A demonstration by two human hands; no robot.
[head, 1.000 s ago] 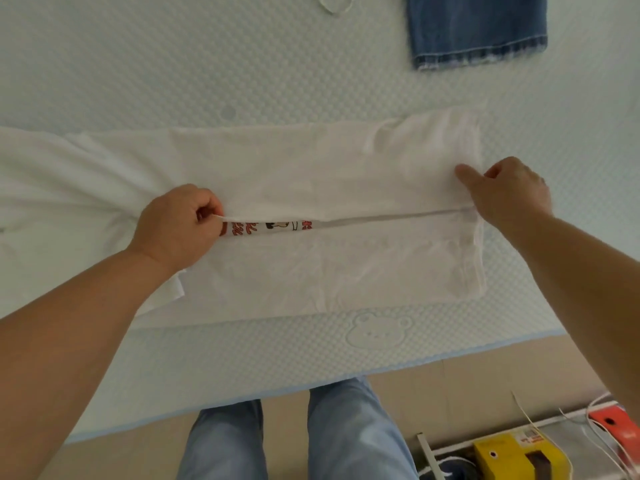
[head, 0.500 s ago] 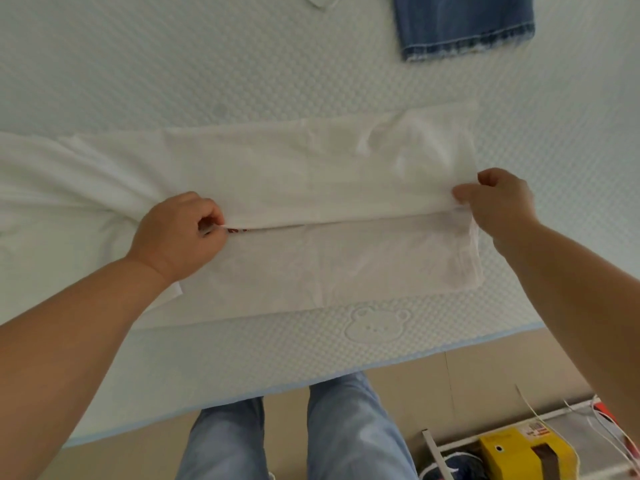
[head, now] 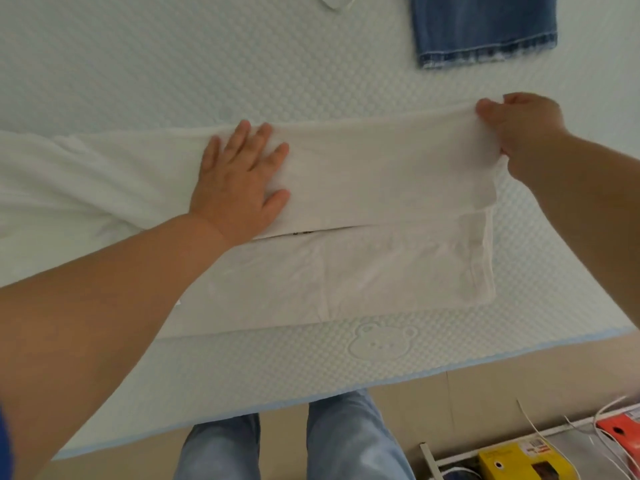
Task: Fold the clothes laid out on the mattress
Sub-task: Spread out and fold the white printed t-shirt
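A white T-shirt (head: 363, 271) lies across the pale quilted mattress (head: 173, 64), with its far side folded over toward me so two long flaps meet in a seam. A sliver of print shows in that seam. My left hand (head: 242, 181) presses flat on the upper flap, fingers spread and straight. My right hand (head: 523, 126) pinches the far right corner of the same flap and holds it slightly lifted. The left part of the shirt stays bunched and spread out beyond my left forearm.
Folded blue jeans (head: 485, 26) lie at the far right of the mattress. A small white object (head: 337, 1) sits at the top edge. The mattress front edge (head: 346, 396) runs above my knees. A yellow box (head: 519, 462) and red item (head: 620, 434) sit on the floor.
My left hand let go of the flap edge at the seam and now lies flat on the flap. My right hand moved up to the far right corner and lifted it.
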